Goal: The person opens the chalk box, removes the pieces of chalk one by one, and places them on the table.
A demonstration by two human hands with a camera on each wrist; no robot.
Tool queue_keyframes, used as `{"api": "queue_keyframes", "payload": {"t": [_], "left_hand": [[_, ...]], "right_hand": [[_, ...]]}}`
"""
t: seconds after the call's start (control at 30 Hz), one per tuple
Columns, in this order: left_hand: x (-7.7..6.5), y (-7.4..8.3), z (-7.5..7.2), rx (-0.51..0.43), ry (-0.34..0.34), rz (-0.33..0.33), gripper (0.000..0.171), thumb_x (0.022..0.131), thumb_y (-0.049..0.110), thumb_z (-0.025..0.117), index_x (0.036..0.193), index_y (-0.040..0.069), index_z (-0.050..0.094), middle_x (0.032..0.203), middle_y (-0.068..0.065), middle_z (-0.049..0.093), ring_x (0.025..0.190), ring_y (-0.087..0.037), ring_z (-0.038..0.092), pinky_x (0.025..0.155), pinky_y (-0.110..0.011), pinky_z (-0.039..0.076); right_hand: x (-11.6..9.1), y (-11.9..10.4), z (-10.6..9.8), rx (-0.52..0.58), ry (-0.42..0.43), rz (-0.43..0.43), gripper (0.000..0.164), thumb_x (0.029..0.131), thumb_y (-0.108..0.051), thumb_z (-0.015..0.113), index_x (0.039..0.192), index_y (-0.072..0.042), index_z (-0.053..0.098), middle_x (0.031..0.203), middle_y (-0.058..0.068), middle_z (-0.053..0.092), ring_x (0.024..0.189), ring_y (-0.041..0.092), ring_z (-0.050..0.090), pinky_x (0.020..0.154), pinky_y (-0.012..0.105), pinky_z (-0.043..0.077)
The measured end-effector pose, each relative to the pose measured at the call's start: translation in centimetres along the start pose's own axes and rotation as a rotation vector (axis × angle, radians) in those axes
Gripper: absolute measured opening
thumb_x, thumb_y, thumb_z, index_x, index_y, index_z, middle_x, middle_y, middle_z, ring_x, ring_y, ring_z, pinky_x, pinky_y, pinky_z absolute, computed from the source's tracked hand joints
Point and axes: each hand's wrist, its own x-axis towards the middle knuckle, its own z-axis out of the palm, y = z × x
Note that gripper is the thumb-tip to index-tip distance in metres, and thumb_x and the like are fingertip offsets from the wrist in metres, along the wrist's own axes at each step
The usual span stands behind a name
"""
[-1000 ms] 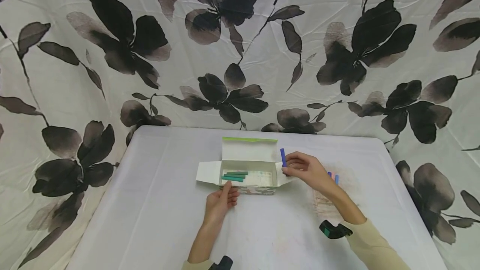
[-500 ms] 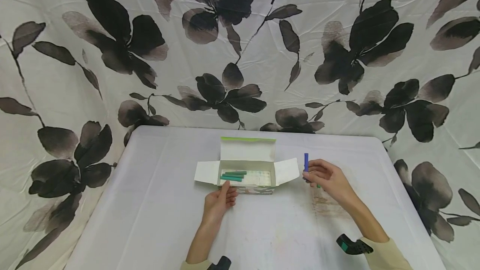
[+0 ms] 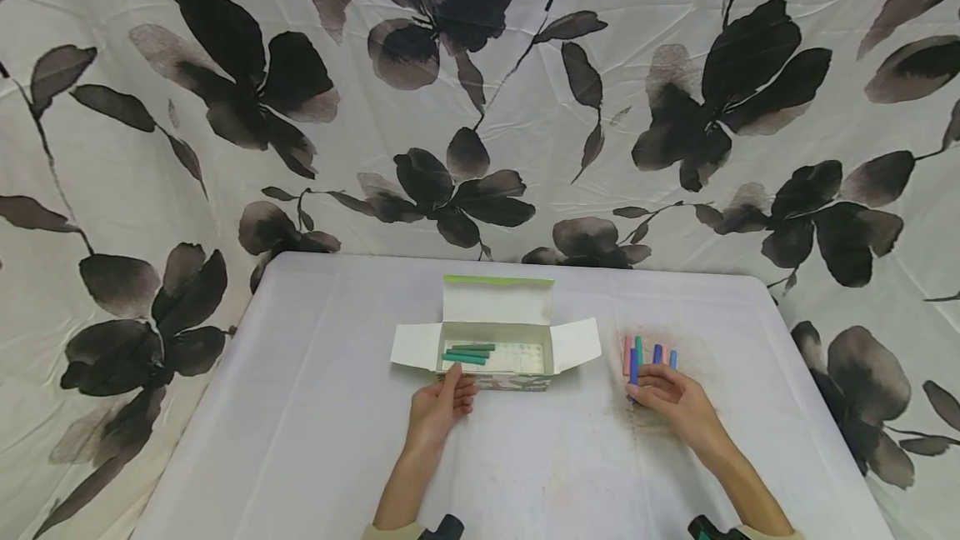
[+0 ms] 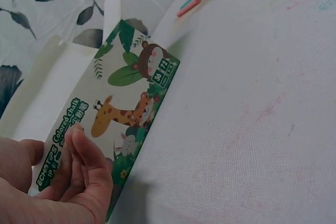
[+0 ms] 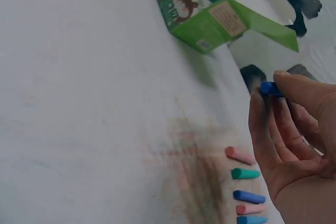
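My left hand (image 3: 435,415) grips the front wall of an open chalk box (image 3: 517,382), thumb over the rim and fingers against the printed face, as the left wrist view shows. Several green chalk sticks (image 3: 467,359) lie inside at its left end. My right hand (image 3: 682,411) pinches a blue chalk stick (image 5: 270,88) between thumb and fingertips, held above the table. Just beyond that hand is a row of chalk: a pink stick (image 5: 240,155), a green stick (image 5: 245,173), a darker blue stick (image 5: 249,196), another pink stick (image 5: 251,209) and a light blue stick (image 5: 252,220).
The box's lid (image 3: 498,300) stands raised at the back. Its left flap (image 3: 417,346) and right flap (image 3: 576,344) spread outward. Brown chalk dust (image 5: 207,182) smears the white tablecloth (image 3: 315,407) by the row. A floral curtain (image 3: 570,123) hangs behind the table.
My right hand has carried the blue chalk stick from beside the box's right flap rightward, then nearer to me, beside the row. The left hand stays on the box.
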Motion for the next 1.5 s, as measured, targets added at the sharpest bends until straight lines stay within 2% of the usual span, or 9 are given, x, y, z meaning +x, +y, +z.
{"api": "queue_keyframes", "payload": {"t": [0.23,0.47,0.57,0.77,0.9,1.3,1.43,1.5], "left_hand": [[0.0,0.0,0.0,-0.02,0.006,-0.001,0.053,0.105,0.038,0.06,0.112,-0.014,0.067,0.09,-0.009,0.073,0.074,-0.009,0.062,0.067,-0.019,0.056],[0.0,-0.1,0.0,-0.024,0.006,0.002,0.053,0.105,0.038,0.062,0.11,-0.015,0.068,0.09,-0.011,0.073,0.073,-0.008,0.061,0.067,-0.019,0.056],[-0.1,-0.2,0.1,-0.027,0.004,0.005,0.052,0.105,0.037,0.062,0.11,-0.015,0.067,0.089,-0.009,0.073,0.073,-0.008,0.061,0.067,-0.019,0.056],[-0.1,-0.1,0.1,-0.024,0.007,0.014,0.051,0.105,0.036,0.061,0.11,-0.015,0.067,0.088,-0.009,0.073,0.073,-0.009,0.061,0.067,-0.019,0.056],[-0.1,-0.1,0.1,-0.023,0.005,0.015,0.05,0.106,0.035,0.06,0.111,-0.014,0.067,0.089,-0.009,0.072,0.074,-0.009,0.061,0.067,-0.02,0.056],[-0.2,-0.1,0.0,-0.016,-0.013,0.016,0.053,0.106,0.038,0.059,0.114,-0.015,0.067,0.092,-0.009,0.073,0.075,-0.009,0.061,0.068,-0.02,0.056],[-0.2,0.0,0.0,-0.02,-0.011,0.021,0.054,0.106,0.038,0.059,0.113,-0.015,0.067,0.093,-0.011,0.073,0.075,-0.009,0.061,0.068,-0.02,0.056],[-0.1,0.0,0.0,-0.025,-0.008,0.02,0.054,0.106,0.038,0.06,0.113,-0.015,0.067,0.093,-0.011,0.073,0.074,-0.009,0.061,0.067,-0.02,0.056]], "right_hand": [[-0.6,2.5,0.4,-0.009,0.013,0.086,0.058,0.097,-0.028,0.075,0.14,0.004,0.052,0.125,0.016,0.064,0.104,0.011,0.067,0.087,0.021,0.056],[-0.8,3.9,1.0,-0.064,0.048,0.107,0.054,0.094,-0.027,0.078,0.134,0.004,0.058,0.118,0.015,0.067,0.098,0.016,0.069,0.082,0.022,0.057],[-0.8,3.9,1.4,-0.119,0.063,0.088,0.05,0.094,-0.024,0.079,0.13,0.005,0.061,0.111,0.012,0.071,0.092,0.016,0.071,0.078,0.022,0.057],[-0.7,3.4,2.2,-0.203,0.106,-0.004,0.037,0.091,-0.014,0.08,0.117,0.009,0.066,0.095,0.011,0.074,0.08,0.017,0.073,0.069,0.024,0.06],[-0.5,3.1,2.7,-0.243,0.134,-0.023,0.03,0.089,-0.008,0.081,0.11,0.008,0.068,0.088,0.009,0.073,0.074,0.015,0.071,0.064,0.025,0.06],[-0.4,2.4,2.7,-0.271,0.101,-0.02,0.026,0.094,-0.007,0.074,0.113,0.009,0.066,0.09,0.01,0.071,0.075,0.017,0.07,0.064,0.026,0.06],[-0.3,1.8,2.4,-0.302,0.106,-0.053,0.024,0.097,-0.009,0.072,0.113,0.008,0.067,0.091,0.01,0.071,0.075,0.017,0.069,0.063,0.026,0.058],[-0.2,1.4,2.2,-0.33,0.115,-0.085,0.023,0.098,-0.01,0.071,0.113,0.006,0.067,0.094,0.009,0.071,0.079,0.017,0.07,0.067,0.025,0.058]]}}
